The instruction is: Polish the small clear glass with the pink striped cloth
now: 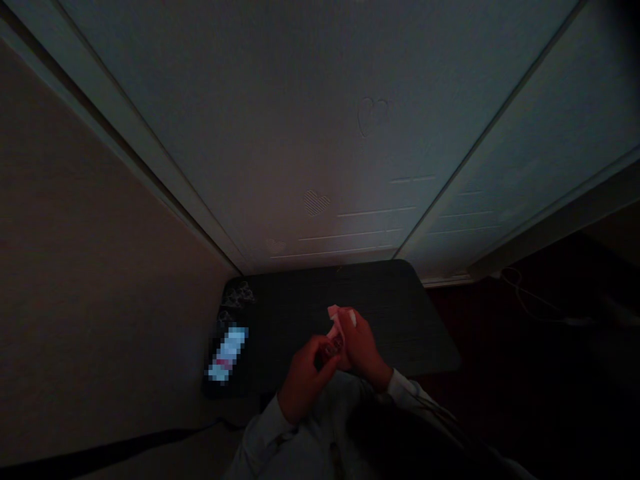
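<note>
Both hands meet over the near edge of a dark table [300,300]. My right hand [364,347] is closed round a pink, thin-looking item [334,312], perhaps a small packet or folded cloth; the dim light hides its exact kind. A pale bit shows by the right fingers. My left hand [304,375] is curled, thumb and forefinger closed at a small, shiny, see-through piece [334,345] against the pink item. Whether that piece is part of the pink item, I cannot tell.
On the table's left end lies a lit, blurred-out phone-like screen [228,355], with crumpled clear plastic [239,295] behind it. A pale panel with embossed hearts [316,203] rises behind the table. A wall stands close on the left. A white cable [520,293] lies at right.
</note>
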A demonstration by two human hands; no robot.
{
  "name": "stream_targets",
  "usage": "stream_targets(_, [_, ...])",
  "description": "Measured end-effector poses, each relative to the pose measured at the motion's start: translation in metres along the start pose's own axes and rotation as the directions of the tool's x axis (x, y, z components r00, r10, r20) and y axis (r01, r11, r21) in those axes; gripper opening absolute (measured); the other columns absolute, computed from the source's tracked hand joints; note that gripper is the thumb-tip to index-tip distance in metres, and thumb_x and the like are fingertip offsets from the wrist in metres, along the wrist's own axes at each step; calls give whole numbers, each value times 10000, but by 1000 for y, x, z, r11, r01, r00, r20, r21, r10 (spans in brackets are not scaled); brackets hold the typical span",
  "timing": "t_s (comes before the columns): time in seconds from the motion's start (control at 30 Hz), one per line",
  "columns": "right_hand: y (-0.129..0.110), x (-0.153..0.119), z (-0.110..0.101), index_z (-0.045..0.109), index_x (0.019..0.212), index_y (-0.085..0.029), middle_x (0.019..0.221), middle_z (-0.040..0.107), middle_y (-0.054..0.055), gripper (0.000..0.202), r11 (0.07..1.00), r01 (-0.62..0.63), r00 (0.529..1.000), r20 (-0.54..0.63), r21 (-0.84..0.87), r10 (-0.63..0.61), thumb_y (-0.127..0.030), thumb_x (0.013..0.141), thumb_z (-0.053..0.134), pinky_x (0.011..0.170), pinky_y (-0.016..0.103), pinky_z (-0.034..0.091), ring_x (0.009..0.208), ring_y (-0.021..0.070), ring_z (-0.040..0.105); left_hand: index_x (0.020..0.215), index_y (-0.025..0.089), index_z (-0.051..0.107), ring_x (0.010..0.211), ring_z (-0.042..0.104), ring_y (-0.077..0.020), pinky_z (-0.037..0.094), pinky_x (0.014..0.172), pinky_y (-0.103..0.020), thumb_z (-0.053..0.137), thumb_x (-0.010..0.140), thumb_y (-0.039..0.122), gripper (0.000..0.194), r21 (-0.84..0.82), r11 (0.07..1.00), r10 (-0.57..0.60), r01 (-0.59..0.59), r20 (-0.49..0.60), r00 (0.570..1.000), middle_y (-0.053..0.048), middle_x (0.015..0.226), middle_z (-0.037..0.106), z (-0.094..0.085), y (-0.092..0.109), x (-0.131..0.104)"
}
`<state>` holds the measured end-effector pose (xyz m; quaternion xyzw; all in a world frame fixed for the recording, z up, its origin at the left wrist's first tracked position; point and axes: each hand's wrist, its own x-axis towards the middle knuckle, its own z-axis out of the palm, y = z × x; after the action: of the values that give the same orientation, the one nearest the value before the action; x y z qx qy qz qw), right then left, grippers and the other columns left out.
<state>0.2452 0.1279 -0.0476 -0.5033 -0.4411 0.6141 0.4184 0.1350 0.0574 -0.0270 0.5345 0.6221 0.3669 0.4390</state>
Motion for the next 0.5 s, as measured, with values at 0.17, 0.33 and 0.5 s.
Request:
stream_targets(0.17, [-2, 1, -2, 507, 620, -198, 456, 514, -41, 306, 999, -48, 998, -46, 24, 49, -464, 771, 511, 441, 230, 366, 437, 118, 470, 834, 173, 542, 728, 533, -157, 417, 690, -268, 566, 764, 217, 86, -36, 999, 20, -19, 28, 999, -13, 796, 585, 1, -3, 0])
stream_targets(0.33, [2, 5, -4, 495, 591, -210, 471, 527, -30, 330, 993, -94, 992, -82, 77, 100, -486, 771, 500, 442, 238, 376, 438, 123, 477, 845, 174, 544, 731, 522, -156, 415, 683, -267, 581, 766, 243, 111, -142, 990, -10, 16, 46, 999, -4, 780, 559, 3, -12, 0])
stream_targets(0.5, [1, 6, -4, 481, 578, -214, 450, 515, -27, 348, 972, -154, 985, -54, 179, 166, -505, 768, 486, 414, 251, 377, 407, 131, 473, 847, 171, 555, 771, 532, -169, 415, 721, -284, 600, 755, 232, 119, -201, 979, -21, 30, 46, 999, -13, 804, 572, 3, -14, -2])
